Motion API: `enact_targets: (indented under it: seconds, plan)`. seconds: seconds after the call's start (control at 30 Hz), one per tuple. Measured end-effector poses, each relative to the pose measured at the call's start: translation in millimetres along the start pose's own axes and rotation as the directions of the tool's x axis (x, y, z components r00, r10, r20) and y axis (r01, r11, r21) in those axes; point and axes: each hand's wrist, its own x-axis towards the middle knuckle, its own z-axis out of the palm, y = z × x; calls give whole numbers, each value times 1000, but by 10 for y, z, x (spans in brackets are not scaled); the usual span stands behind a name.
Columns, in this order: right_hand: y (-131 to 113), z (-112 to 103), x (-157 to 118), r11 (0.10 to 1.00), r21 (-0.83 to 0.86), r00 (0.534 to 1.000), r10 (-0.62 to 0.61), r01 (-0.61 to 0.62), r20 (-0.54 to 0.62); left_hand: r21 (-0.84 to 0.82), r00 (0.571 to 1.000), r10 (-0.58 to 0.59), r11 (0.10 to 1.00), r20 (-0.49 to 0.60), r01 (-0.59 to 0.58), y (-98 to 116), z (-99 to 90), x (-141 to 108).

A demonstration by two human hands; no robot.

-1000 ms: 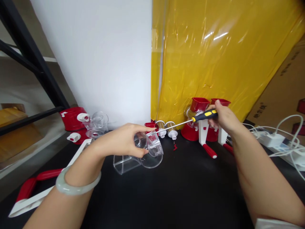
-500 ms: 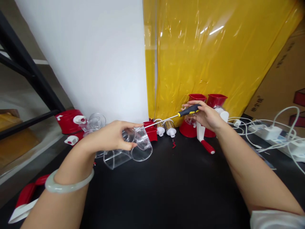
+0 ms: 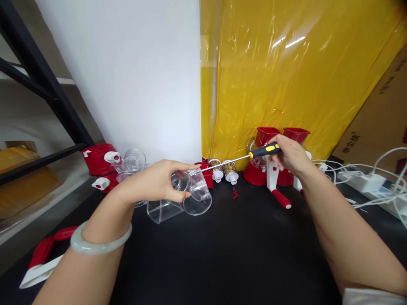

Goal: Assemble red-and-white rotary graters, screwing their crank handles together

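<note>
In the head view, the left hand (image 3: 165,182) grips a clear plastic housing (image 3: 199,202), thumb and fingers curved about its near side, over the middle of the black surface (image 3: 238,254). Whether the housing also rests on that surface is hard to tell. The right hand (image 3: 291,156) holds a screwdriver (image 3: 262,151) by its black-and-yellow handle — the shaft slants down to the left, its tip at the housing's upper edge beside the left fingertips. Whether the tip sits in a screw cannot be made out.

Behind the housing lie a red part (image 3: 208,177) and, to its right, two grater drums (image 3: 230,171) with white ends; a small red piece (image 3: 235,194) lies before them. Two red grinders (image 3: 267,134) stand upright behind the right hand — the nearer white crank (image 3: 272,176) ends in a red grip. Left of the left hand are red bases (image 3: 98,157) with white knobs, next to other clear parts (image 3: 135,159).
</note>
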Motion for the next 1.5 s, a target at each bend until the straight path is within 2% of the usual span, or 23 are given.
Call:
enact_targets:
  seconds: [0.07,0.2,0.23,0.37,0.4,0.5,0.57,0.7,0.73,0.8,0.9,0.93,1.0,1.1,1.17,1.27,1.3,1.43,1.5]
  plan:
    - [0,-23,3,1000,7,1000,11,-11,6,-3,1000,7,1000,8,-7,23,-5,-9]
    - [-61,-14,-20,970,238,994,-64,42,85,6,1000,26,1000,-11,-26,36,-1,-20]
    - [-74,-9,-30,972,229,994,-68,48,83,6,999,31,999,-16,-31,34,0,-21]
    - [-78,-13,-46,999,-9,999,-40,40,1,21,998,61,998,-22,-61,25,2,-29]
    - [-76,-17,-44,1000,-6,1000,-30,30,2,30,997,68,997,-21,-68,23,1,-32]
    - [-87,-32,-38,981,195,997,-16,0,82,52,997,67,997,-35,-65,24,-6,-41]
    - [-90,-47,-40,969,246,994,-35,8,106,55,998,55,997,-40,-53,31,-9,-47]
    - [-65,-84,-45,997,-67,999,30,-28,31,62,999,49,997,-16,-48,54,-9,-56]
    - [-65,-86,-46,995,-93,998,50,-47,24,65,998,54,997,-17,-53,59,-8,-56]
    - [-84,-76,-49,999,14,997,48,-49,61,69,998,65,996,-24,-63,63,-8,-57]
    - [-130,-45,-62,970,244,992,-41,11,116,62,996,84,995,-38,-82,66,-13,-56]
    - [-139,-40,-66,969,245,992,-57,27,115,57,995,91,994,-43,-89,67,-14,-57]
    - [-139,-39,-70,991,133,996,-43,32,81,53,994,98,994,-43,-96,70,-17,-60]
    - [-132,-43,-71,1000,-5,999,27,-27,41,59,995,91,994,-29,-89,71,-21,-66]
    - [-148,-32,-78,993,106,996,38,-46,77,62,996,78,995,-36,-76,70,-24,-70]
    - [-179,-11,-99,959,283,993,-25,-8,114,54,997,65,997,-48,-62,78,-27,-74]
    - [-180,-9,-103,964,264,993,-37,7,111,48,997,66,997,-47,-64,85,-27,-75]
    - [-147,-25,-96,1000,21,998,5,-6,60,41,995,83,996,-46,-81,102,-26,-78]
    - [-152,-33,-94,996,77,997,34,-39,71,44,996,77,996,-50,-75,94,-30,-80]
